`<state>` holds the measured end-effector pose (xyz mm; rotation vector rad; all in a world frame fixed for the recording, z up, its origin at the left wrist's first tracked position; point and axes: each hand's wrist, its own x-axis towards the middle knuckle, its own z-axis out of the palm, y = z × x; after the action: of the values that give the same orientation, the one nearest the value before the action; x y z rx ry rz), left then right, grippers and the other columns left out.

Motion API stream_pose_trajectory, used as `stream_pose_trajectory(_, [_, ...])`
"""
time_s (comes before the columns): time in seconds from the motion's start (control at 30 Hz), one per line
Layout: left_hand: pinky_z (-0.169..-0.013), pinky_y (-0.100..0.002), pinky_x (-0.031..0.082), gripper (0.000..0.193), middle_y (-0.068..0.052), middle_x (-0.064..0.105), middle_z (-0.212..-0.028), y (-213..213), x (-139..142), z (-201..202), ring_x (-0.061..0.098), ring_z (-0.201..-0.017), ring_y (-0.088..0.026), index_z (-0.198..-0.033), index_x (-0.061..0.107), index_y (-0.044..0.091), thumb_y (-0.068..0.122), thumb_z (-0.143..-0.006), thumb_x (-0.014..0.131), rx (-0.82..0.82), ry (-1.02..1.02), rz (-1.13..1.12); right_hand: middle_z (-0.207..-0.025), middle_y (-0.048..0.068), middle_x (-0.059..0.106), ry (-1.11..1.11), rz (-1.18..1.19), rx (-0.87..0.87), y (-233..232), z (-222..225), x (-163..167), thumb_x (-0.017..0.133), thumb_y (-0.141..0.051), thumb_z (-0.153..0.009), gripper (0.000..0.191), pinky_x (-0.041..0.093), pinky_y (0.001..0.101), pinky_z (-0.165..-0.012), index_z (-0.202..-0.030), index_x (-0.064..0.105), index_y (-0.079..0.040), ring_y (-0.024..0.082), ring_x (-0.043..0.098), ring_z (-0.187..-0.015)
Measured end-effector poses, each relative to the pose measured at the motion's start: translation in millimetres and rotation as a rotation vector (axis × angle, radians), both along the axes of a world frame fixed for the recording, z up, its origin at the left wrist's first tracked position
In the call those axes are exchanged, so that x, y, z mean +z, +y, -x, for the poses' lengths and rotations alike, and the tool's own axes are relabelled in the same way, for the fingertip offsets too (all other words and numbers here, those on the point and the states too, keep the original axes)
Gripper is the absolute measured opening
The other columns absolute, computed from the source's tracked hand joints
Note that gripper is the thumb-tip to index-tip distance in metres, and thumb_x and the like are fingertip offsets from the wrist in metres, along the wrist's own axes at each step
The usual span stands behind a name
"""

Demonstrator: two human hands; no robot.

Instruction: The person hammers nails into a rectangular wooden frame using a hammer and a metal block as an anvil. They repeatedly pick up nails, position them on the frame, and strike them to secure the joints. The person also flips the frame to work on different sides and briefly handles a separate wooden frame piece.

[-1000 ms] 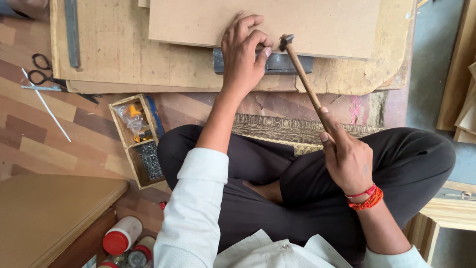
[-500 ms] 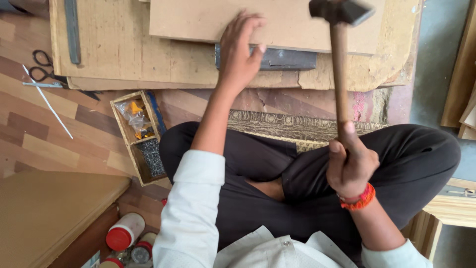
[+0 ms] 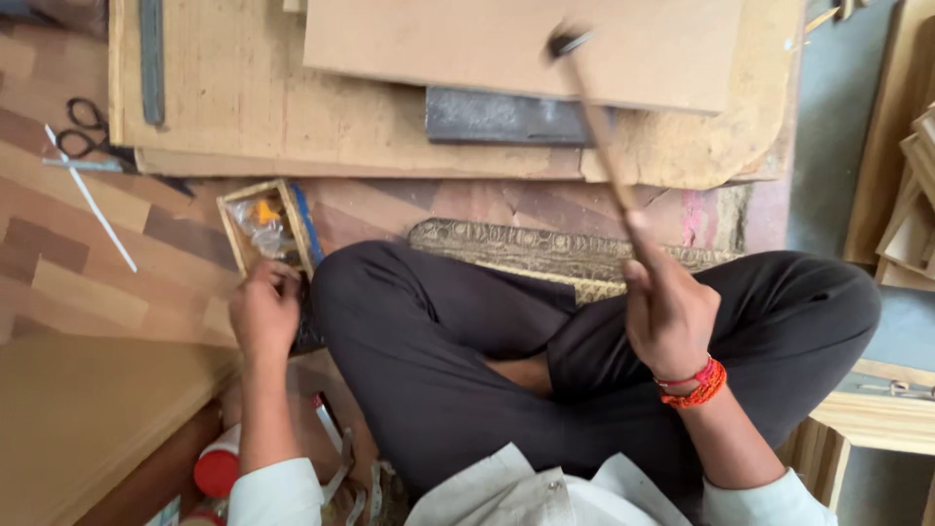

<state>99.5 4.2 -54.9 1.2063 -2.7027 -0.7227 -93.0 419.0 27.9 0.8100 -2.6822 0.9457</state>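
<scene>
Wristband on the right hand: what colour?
Red and orange threads, on the wristband beside the right hand; head view.

Lay on the patterned floor at far left: black-handled scissors [image 3: 83, 131] and a thin white stick [image 3: 90, 198]. Rested along a worn board [image 3: 292, 107]: a dark metal ruler [image 3: 151, 58]. Stood near the bottom edge: a red-capped bottle [image 3: 216, 466]. Stacked at far right: pale wooden pieces [image 3: 906, 195].
</scene>
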Motion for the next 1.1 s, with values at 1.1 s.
stream_pose_trajectory(1.1, [-0.083,-0.036,0.056,0.015,-0.007,0.070,-0.100,86,32,195,0.069,-0.095,-0.024,-0.104,0.071,0.007,-0.003,-0.092,0.071,-0.566,0.809,-0.088,-0.067,0.014,0.058,-0.298,-0.025,-0.119,28,-9,20,0.062,-0.010,-0.105,0.046,0.045,0.0349,-0.057,-0.151,0.054,-0.010,0.022,0.056,-0.055])
